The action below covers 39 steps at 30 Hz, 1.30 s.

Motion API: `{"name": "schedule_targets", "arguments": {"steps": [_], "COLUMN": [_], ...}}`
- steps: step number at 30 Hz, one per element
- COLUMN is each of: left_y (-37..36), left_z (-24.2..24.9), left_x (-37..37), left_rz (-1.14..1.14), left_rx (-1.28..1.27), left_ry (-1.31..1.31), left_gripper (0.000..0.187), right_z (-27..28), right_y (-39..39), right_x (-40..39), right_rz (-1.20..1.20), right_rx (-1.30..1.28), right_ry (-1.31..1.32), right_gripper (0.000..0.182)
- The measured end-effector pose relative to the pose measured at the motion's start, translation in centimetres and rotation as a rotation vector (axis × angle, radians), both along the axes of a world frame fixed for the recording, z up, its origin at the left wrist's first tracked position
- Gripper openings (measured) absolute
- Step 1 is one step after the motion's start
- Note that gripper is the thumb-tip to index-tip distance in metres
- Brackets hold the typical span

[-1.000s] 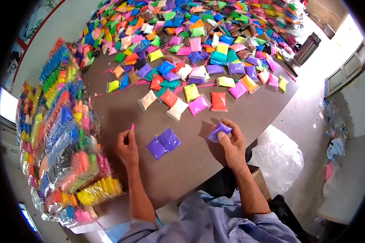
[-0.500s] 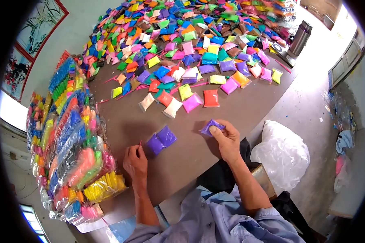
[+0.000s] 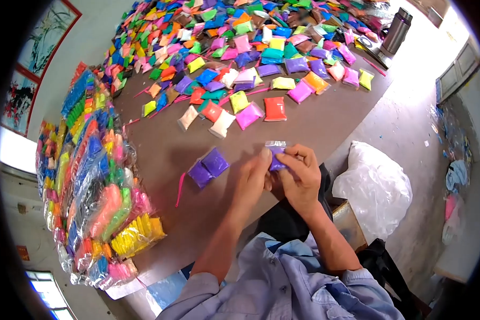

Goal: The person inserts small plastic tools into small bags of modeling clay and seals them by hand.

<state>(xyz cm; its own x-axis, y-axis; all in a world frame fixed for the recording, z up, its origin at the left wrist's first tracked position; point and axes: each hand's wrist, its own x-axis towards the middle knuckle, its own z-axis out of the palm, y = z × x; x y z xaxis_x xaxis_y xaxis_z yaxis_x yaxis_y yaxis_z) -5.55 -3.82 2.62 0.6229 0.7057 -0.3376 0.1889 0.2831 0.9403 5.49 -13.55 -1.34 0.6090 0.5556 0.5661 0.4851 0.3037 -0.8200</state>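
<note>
A small purple packet (image 3: 277,158) with a clear top edge is held between both hands above the brown table. My left hand (image 3: 255,173) pinches its left side. My right hand (image 3: 300,178) grips its right side with thumb and fingers. To the left, two purple packets (image 3: 208,167) lie against each other on the table. A thin pink stick (image 3: 180,190) lies beside them, its upper end close to the left packet. Beyond the hands lie a red packet (image 3: 275,109) and a pink packet (image 3: 249,115).
A large heap of coloured packets (image 3: 224,48) covers the far part of the table (image 3: 325,122). Clear bags of packets (image 3: 96,176) are stacked at the left. A metal flask (image 3: 397,31) stands at the far right. A white plastic bag (image 3: 372,186) is beyond the right edge.
My left hand has moved right from beside the two purple packets and now holds the third packet with my right hand. The pink stick now lies on the table. The view has shifted slightly.
</note>
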Motion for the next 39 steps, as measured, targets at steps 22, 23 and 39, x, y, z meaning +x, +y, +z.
{"name": "schedule_targets", "arguments": {"steps": [22,23,39], "left_y": [2.1,2.1,2.9], "left_z": [-2.3,-2.5,-3.6], "left_x": [9.8,10.1,9.8], "left_rz": [-0.108,-0.052,0.010], "left_rx": [0.531,0.480,0.671], "left_ry": [-0.225,-0.265,-0.134], "left_gripper": [0.024,0.023,0.028], "right_z": [-0.1,-0.3,-0.5], "right_y": [1.3,1.5,4.2], "right_x": [7.6,7.6,6.2], "right_rz": [0.019,0.009,-0.337], "right_rx": [0.046,0.048,-0.135], "right_ry": [0.693,0.696,0.372], "right_gripper": [0.017,0.017,0.023]}}
